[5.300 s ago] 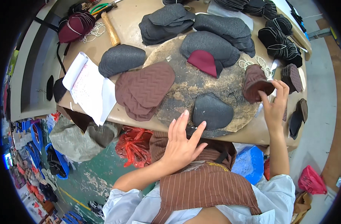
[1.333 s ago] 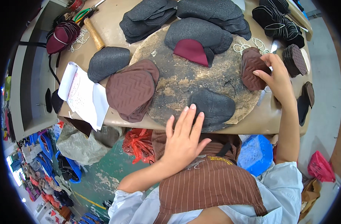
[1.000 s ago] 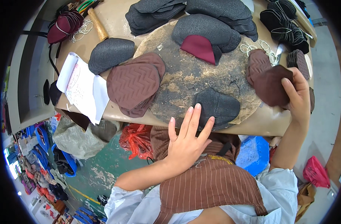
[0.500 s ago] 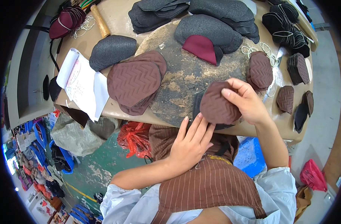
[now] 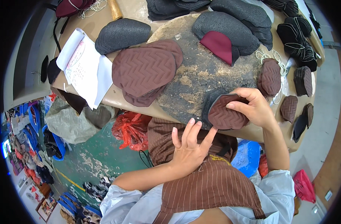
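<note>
A brown zigzag-quilted fabric piece (image 5: 226, 116), rounded in outline, is pinched at its right side by my right hand (image 5: 255, 106), thumb on top. Dark pieces (image 5: 208, 101) lie under its left edge, at the near rim of a worn round board (image 5: 185, 87). My left hand (image 5: 191, 149) has its fingers spread, the index fingertip at the brown piece's lower left edge. Left of the board's middle lies a larger pile of brown quilted pieces (image 5: 144, 71). A small brown stack (image 5: 270, 77) sits beyond my right hand.
Dark grey pieces (image 5: 122, 35) and a maroon piece (image 5: 218, 46) lie farther back. White paper (image 5: 82, 67) is at the left. Tied black bundles (image 5: 295, 41) and pale cord (image 5: 277, 56) are at the right. A red plastic bag (image 5: 131, 128) stands below the table edge.
The view has shifted, so the table things sit lower right. The brown piece has tilted, its left edge lifted off the dark pieces. My left fingers have spread wider.
</note>
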A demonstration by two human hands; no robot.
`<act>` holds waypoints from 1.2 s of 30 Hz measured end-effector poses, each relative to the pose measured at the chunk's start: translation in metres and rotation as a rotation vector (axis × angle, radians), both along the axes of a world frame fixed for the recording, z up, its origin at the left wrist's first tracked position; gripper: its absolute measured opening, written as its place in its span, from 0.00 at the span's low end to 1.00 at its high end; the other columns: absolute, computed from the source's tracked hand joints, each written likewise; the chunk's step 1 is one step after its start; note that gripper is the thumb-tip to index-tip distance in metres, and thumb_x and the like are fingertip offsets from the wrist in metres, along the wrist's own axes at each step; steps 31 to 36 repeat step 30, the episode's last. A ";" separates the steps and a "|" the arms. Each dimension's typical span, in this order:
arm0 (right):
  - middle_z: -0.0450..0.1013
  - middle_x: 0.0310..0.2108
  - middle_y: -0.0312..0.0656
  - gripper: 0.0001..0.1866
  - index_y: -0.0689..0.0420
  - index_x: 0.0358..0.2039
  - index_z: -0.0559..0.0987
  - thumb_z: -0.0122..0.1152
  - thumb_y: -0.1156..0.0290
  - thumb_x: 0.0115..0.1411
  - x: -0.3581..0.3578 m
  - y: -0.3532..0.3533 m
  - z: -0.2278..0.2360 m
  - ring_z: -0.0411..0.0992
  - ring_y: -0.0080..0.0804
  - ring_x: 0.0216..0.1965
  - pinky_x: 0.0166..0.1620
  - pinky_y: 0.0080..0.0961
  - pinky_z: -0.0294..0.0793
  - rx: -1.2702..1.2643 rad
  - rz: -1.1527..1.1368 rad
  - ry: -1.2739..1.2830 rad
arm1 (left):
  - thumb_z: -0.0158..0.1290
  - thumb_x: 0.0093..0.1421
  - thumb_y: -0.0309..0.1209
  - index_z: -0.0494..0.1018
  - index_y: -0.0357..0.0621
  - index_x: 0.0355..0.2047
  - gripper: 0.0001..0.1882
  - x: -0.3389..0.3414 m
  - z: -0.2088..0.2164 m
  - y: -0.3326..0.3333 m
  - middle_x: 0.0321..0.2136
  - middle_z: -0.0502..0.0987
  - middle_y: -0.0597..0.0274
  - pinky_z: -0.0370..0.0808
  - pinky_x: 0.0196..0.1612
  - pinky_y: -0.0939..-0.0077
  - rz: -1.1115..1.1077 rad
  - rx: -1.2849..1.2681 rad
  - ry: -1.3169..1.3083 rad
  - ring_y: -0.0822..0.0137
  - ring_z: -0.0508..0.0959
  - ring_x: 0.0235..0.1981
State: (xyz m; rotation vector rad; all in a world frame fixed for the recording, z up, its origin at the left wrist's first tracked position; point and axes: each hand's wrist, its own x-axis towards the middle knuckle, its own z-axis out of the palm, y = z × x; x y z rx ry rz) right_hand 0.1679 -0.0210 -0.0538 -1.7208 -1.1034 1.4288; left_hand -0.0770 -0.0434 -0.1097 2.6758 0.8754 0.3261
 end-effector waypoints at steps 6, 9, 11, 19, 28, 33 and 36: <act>0.77 0.27 0.38 0.09 0.65 0.33 0.79 0.65 0.74 0.53 -0.010 -0.004 -0.003 0.71 0.17 0.30 0.35 0.21 0.72 0.041 -0.051 -0.044 | 0.55 0.52 0.33 0.68 0.65 0.54 0.27 0.004 0.001 -0.001 0.53 0.57 0.50 0.40 0.61 0.42 0.088 -0.008 -0.059 0.53 0.58 0.60; 0.77 0.26 0.39 0.09 0.65 0.33 0.80 0.65 0.73 0.53 -0.010 -0.003 -0.003 0.71 0.17 0.29 0.34 0.22 0.72 0.043 -0.031 -0.090 | 0.62 0.49 0.39 0.68 0.67 0.55 0.31 0.001 -0.001 -0.001 0.55 0.53 0.48 0.37 0.61 0.40 0.047 0.010 -0.009 0.48 0.53 0.61; 0.76 0.25 0.40 0.09 0.65 0.33 0.80 0.66 0.73 0.52 -0.010 -0.002 -0.002 0.71 0.17 0.29 0.33 0.22 0.72 0.041 -0.020 -0.108 | 0.62 0.49 0.39 0.68 0.67 0.55 0.30 0.001 -0.001 -0.001 0.55 0.53 0.48 0.37 0.61 0.40 0.043 0.026 -0.004 0.49 0.54 0.61; 0.76 0.24 0.42 0.10 0.65 0.31 0.79 0.67 0.72 0.52 -0.011 -0.001 -0.002 0.71 0.17 0.27 0.32 0.22 0.71 0.012 -0.017 -0.176 | 0.51 0.54 0.38 0.68 0.52 0.54 0.25 -0.003 -0.002 0.020 0.58 0.61 0.51 0.34 0.63 0.42 -0.191 0.240 -0.015 0.58 0.61 0.62; 0.76 0.24 0.43 0.10 0.64 0.31 0.78 0.67 0.72 0.52 -0.020 -0.004 -0.001 0.74 0.20 0.26 0.30 0.22 0.71 0.119 -0.145 -0.262 | 0.42 0.60 0.38 0.65 0.53 0.52 0.20 -0.003 0.003 0.030 0.59 0.66 0.60 0.41 0.62 0.48 -0.280 0.313 0.058 0.69 0.66 0.60; 0.77 0.25 0.44 0.10 0.63 0.31 0.78 0.68 0.71 0.52 -0.018 0.000 0.004 0.74 0.21 0.26 0.30 0.22 0.72 0.055 -0.125 -0.253 | 0.42 0.60 0.39 0.58 0.51 0.58 0.25 -0.005 0.003 0.032 0.60 0.64 0.57 0.41 0.62 0.47 -0.304 0.228 0.020 0.69 0.66 0.60; 0.77 0.25 0.44 0.10 0.63 0.31 0.78 0.68 0.71 0.52 -0.018 0.000 0.004 0.74 0.21 0.26 0.30 0.22 0.72 0.055 -0.125 -0.253 | 0.42 0.60 0.39 0.58 0.51 0.58 0.25 -0.005 0.003 0.032 0.60 0.64 0.57 0.41 0.62 0.47 -0.304 0.228 0.020 0.69 0.66 0.60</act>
